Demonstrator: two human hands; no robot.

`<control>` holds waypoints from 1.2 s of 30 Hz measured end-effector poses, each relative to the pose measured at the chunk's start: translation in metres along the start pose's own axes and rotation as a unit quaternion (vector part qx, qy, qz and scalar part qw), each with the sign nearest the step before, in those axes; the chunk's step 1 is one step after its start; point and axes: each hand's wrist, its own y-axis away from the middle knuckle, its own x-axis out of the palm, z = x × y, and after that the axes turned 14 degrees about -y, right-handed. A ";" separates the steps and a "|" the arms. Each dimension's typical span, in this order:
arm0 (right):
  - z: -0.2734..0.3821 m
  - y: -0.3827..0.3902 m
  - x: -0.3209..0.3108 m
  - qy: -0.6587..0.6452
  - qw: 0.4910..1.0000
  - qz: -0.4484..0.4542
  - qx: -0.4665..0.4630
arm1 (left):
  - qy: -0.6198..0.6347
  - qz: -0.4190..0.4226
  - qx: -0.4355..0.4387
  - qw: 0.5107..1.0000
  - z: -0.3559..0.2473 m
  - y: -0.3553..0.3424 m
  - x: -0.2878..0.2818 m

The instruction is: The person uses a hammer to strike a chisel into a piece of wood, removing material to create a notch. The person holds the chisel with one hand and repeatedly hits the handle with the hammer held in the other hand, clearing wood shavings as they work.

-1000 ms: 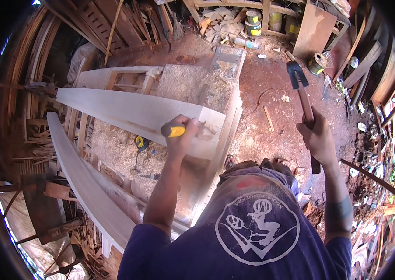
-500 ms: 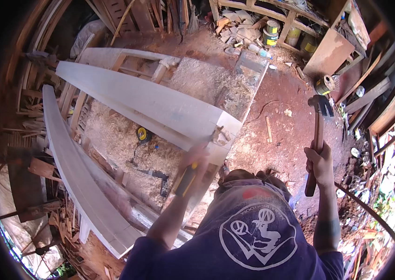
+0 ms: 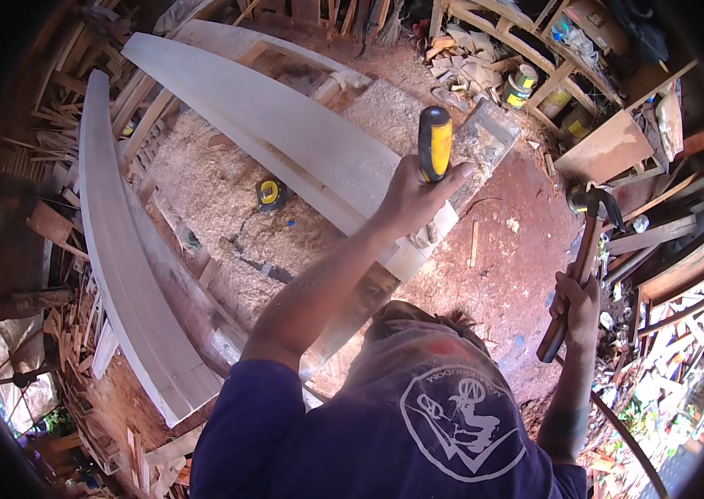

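In my left hand [image 3: 414, 195] is a chisel, its black and yellow handle [image 3: 435, 145] standing up out of my closed fingers; the blade is hidden. That hand is above the near end of a long, tapered, pale wooden beam [image 3: 277, 121]. Wood chips [image 3: 427, 235] lie at the beam's cut end. Off to the right, my right hand [image 3: 576, 303] grips a claw hammer [image 3: 590, 249] by its wooden handle, head up and clear of the beam. A second long, curved pale beam [image 3: 127, 233] rests at the left.
A yellow and black tape measure [image 3: 269, 194] sits on the shavings-covered work surface [image 3: 202, 179]. Paint cans [image 3: 520, 87] and scrap wood [image 3: 472, 62] stand at the back right. Reddish floor [image 3: 506, 224] lies between the bench and my right hand. Loose offcuts [image 3: 680, 349] pile up far right.
My left hand has moved up and to the right, and the chisel handle now points upward instead of back toward me. The hammer stays in my right hand, slightly lower. The view has shifted.
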 end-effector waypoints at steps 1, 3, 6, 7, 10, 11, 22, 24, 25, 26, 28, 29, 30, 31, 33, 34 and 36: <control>-0.001 0.000 -0.002 -0.001 1.000 -0.004 -0.001 | 0.002 -0.004 -0.016 1.000 0.002 0.004 0.000; -0.002 0.000 -0.003 -0.003 1.000 -0.010 -0.003 | 0.005 -0.005 -0.031 0.999 0.004 0.009 0.000; -0.002 0.001 -0.002 -0.031 0.999 -0.027 -0.003 | -0.072 -0.008 -0.032 0.997 0.014 0.017 0.000; -0.001 0.001 -0.003 -0.034 0.999 -0.009 -0.008 | -0.075 -0.021 -0.024 0.997 0.019 0.019 0.000; 0.003 0.003 -0.004 -0.041 0.999 0.027 -0.022 | -0.079 -0.063 0.026 0.995 0.025 0.024 0.014; 0.004 0.002 -0.005 -0.028 0.999 0.039 -0.024 | -0.120 -0.062 0.048 0.990 0.029 0.026 0.015; 0.099 0.007 0.018 0.349 0.779 0.084 -0.515 | -0.134 -0.069 -0.003 0.989 0.050 0.029 0.025; 0.156 0.023 0.031 0.278 0.695 0.048 -0.661 | -0.147 -0.063 0.017 0.987 0.045 0.027 0.030; 0.169 0.032 0.039 0.201 0.700 0.058 -0.683 | -0.101 -0.059 0.014 0.993 0.045 0.026 0.033; 0.169 0.036 0.054 0.197 0.701 0.058 -0.683 | -0.061 -0.063 0.006 0.996 0.046 0.029 0.030; 0.159 0.040 0.073 0.130 0.722 0.046 -0.678 | -0.191 -0.093 0.114 0.970 0.015 0.032 0.046; 0.130 0.025 0.064 0.264 0.725 0.105 -0.628 | -0.149 -0.087 0.089 0.981 0.020 0.031 0.047; 0.099 0.011 0.049 0.395 0.709 0.156 -0.563 | -0.101 -0.078 0.067 0.990 0.027 0.028 0.053; 0.090 0.008 0.050 0.479 0.686 0.190 -0.514 | -0.110 -0.104 0.057 0.987 0.041 0.028 0.045; 0.094 0.005 0.050 0.562 0.663 0.212 -0.447 | -0.097 -0.085 0.025 0.991 0.063 0.025 0.037; 0.124 0.012 0.049 0.521 0.661 0.174 -0.512 | -0.079 -0.051 0.014 0.995 0.058 0.021 0.038; 0.178 0.035 0.049 0.406 0.648 0.114 -0.634 | -0.074 -0.055 -0.006 0.996 0.051 0.026 0.034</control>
